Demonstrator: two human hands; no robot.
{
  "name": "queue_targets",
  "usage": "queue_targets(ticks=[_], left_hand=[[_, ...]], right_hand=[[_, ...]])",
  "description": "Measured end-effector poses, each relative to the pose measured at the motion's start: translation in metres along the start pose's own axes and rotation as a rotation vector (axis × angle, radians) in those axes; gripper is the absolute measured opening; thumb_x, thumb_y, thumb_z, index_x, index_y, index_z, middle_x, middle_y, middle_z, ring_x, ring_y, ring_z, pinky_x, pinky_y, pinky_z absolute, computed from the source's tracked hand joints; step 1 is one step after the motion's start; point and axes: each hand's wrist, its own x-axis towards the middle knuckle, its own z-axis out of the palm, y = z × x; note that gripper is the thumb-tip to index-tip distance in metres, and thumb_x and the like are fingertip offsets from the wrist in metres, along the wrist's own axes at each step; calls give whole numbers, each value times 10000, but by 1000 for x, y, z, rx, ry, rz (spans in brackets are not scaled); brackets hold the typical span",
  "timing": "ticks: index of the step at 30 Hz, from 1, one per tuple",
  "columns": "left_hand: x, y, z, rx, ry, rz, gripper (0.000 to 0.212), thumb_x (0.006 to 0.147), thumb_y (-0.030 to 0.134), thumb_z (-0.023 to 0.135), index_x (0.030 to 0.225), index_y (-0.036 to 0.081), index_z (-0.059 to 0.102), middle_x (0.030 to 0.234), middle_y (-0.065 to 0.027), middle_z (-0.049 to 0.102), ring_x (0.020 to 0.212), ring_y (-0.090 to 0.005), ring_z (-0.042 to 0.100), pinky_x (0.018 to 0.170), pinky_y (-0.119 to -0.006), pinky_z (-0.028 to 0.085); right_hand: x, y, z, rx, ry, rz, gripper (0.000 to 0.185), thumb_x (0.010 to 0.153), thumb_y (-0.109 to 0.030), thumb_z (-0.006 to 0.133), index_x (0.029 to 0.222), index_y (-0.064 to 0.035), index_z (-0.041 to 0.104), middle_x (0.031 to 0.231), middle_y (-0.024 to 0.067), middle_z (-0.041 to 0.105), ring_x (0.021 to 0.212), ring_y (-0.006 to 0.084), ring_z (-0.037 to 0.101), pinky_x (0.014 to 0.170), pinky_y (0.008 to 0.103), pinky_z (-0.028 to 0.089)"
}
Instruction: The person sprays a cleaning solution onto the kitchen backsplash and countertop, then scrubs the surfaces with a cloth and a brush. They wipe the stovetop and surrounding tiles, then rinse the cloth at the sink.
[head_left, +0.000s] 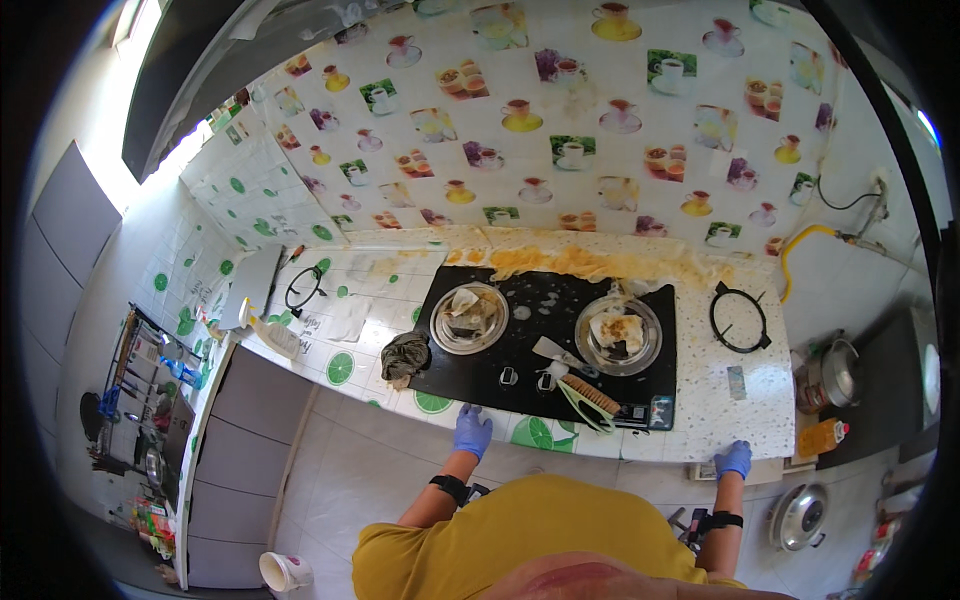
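Observation:
My left hand (472, 433), in a blue glove, rests at the counter's front edge near the left knob of a black glass gas cooktop (544, 300). At the counter's right front edge lies my right hand (733, 459), gloved likewise. Neither holds anything. Wet, soiled tissue (472, 311) covers the left burner, and more stained tissue (617, 332) sits on the right one. A scrub brush (590, 397) with a pale green handle and a white scraper (556, 350) lie between the knobs and the right burner. A dark crumpled rag (405, 356) touches the cooktop's left edge.
Black pan supports lie on the counter, one at right (739, 316), one at left (304, 289). A spray bottle (270, 330) lies at left. Orange-brown foam or residue (577, 262) lines the back edge. A yellow gas hose (795, 251) hangs at right. A lidded pan (799, 517) stands lower right.

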Motion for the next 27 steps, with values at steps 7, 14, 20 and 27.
queue_targets(ticks=[7,14,20,27], left_hand=[[-2,5,0,149,-29,38,403,715,195,626,1078,32,560,1209,-210,467,1112,-346,445,953,-383,369],[-5,8,-6,286,-50,125,436,728,207,603,1120,37,516,1203,-186,479,1076,-339,468,922,-382,392],[-1,15,-11,397,-138,146,501,729,232,600,1168,23,477,1217,-193,461,1096,-343,461,922,-381,397],[-2,18,-14,436,-90,221,531,705,226,616,1148,-6,436,1125,-206,485,1000,-347,508,834,-409,447]], right_hand=[[-8,-4,-6,56,27,-14,522,588,-199,748,1031,-14,542,1241,185,433,1110,326,448,902,378,420],[-6,-5,-9,38,-32,3,526,601,-217,746,1038,-17,533,1239,177,426,1111,328,443,901,371,422],[-6,-6,-10,16,-43,0,579,609,-230,742,1096,-21,511,1256,175,410,1139,323,420,916,372,413],[4,-2,1,96,-90,13,630,612,-218,741,1142,11,489,1281,214,393,1180,329,389,964,368,373]])
